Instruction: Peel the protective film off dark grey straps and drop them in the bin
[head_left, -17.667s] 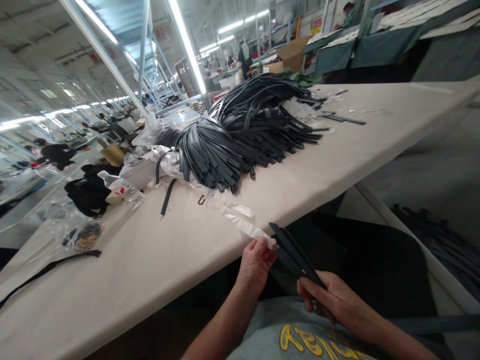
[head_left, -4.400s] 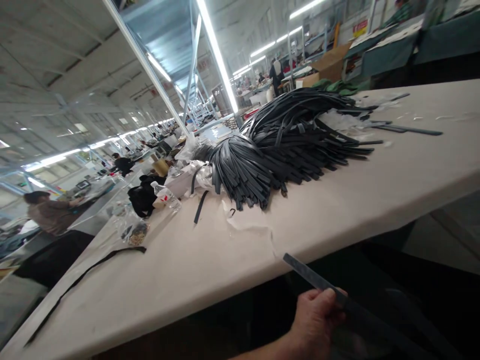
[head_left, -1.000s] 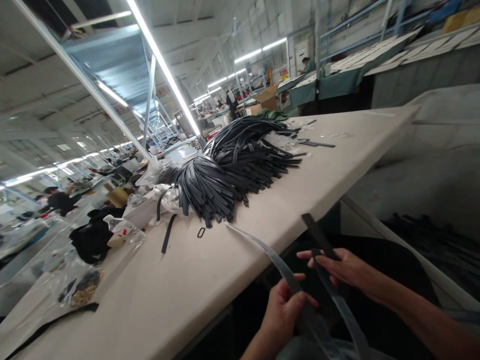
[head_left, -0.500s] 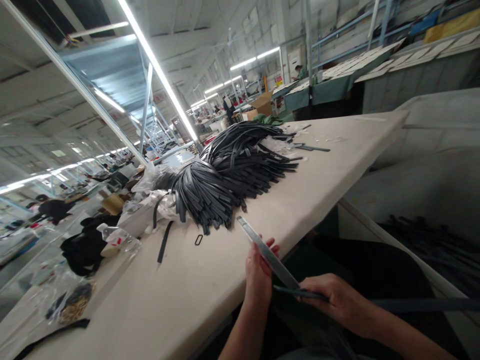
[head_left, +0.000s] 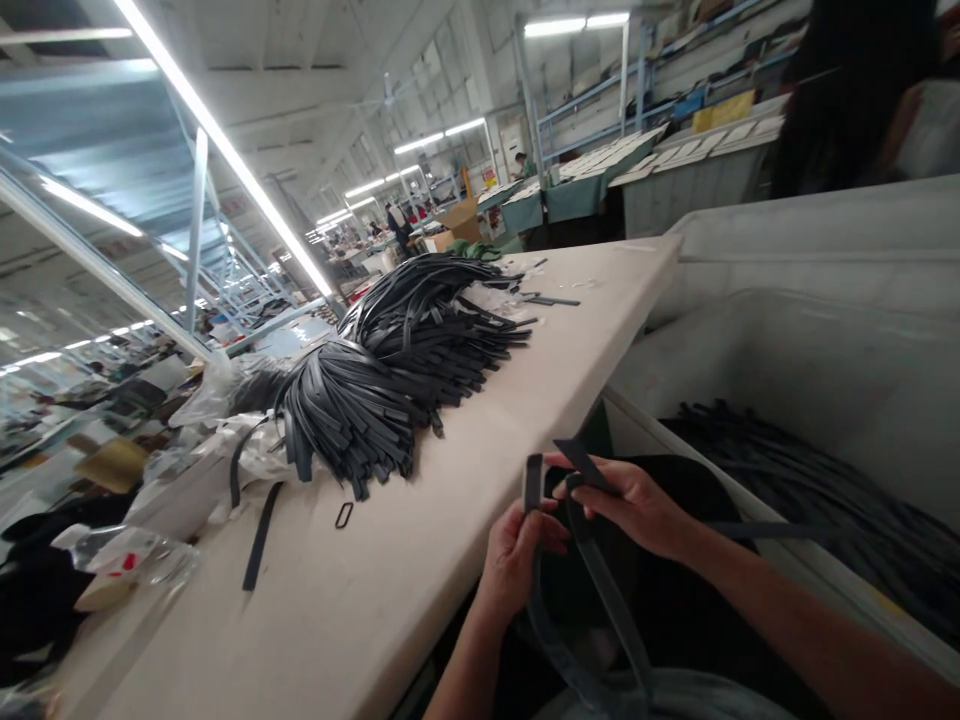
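Note:
My left hand (head_left: 514,555) is closed on one end of a dark grey strap (head_left: 533,482), which stands up above the thumb. My right hand (head_left: 637,502) pinches a strap end (head_left: 581,462) that points up and left, with a folded part below it. From both hands the strap hangs in a long loop toward my lap. Both hands are close together, just off the edge of the pale table (head_left: 480,500). A big pile of similar straps (head_left: 352,400) lies on that table. A small black rectangular ring (head_left: 343,515) and a single strap (head_left: 262,537) lie nearer me.
On my right is a large pale bin (head_left: 795,340) with many dark straps (head_left: 817,490) inside. Plastic bags (head_left: 247,440) and a clear wrapper (head_left: 135,550) lie along the table's left side. A dark-clothed person (head_left: 855,90) stands beyond the bin.
My view has turned right. The strap's straight stretch between my hands is gone; its end now stands up in my left hand, and my right hand has come up beside it.

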